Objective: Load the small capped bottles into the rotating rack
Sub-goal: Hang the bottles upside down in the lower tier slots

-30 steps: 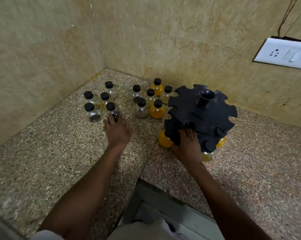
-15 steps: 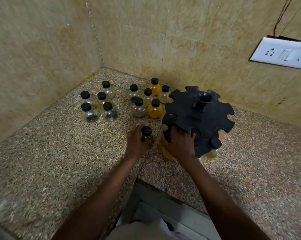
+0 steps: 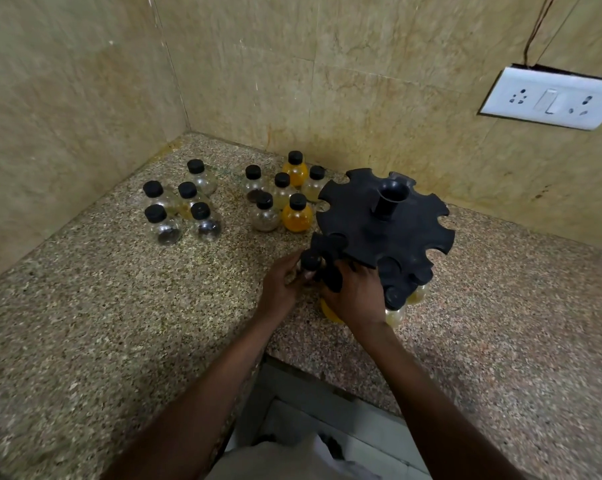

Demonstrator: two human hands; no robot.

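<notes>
**Bottle held at the rack's near-left slot**

A speckled granite worktop [image 3: 85,323] runs into a corner of beige stone-tiled walls, with a white switch-and-socket plate [image 3: 550,98] on the right-hand wall. Towards the back corner of the worktop stand two clusters of small round bottles with black screw caps: five clear ones [image 3: 183,206] to the left, and six more [image 3: 280,199] just beside the rack, two of them filled with orange liquid.

The black plastic rotating rack [image 3: 384,220], a notched disc with a hollow centre post, sits near the back edge, right of the clusters. Under its near rim hang loaded bottles, yellow and orange bodies showing below the disc.

The left hand [image 3: 280,289] is closed around a small clear black-capped bottle [image 3: 310,263], holding it upright, right against the rack's near-left rim. The right hand [image 3: 356,296] is clamped on the rack's lower near edge, fingers curled over the black plastic, thumb close to the held bottle. Whether the bottle's neck is already in a notch I cannot tell.
</notes>
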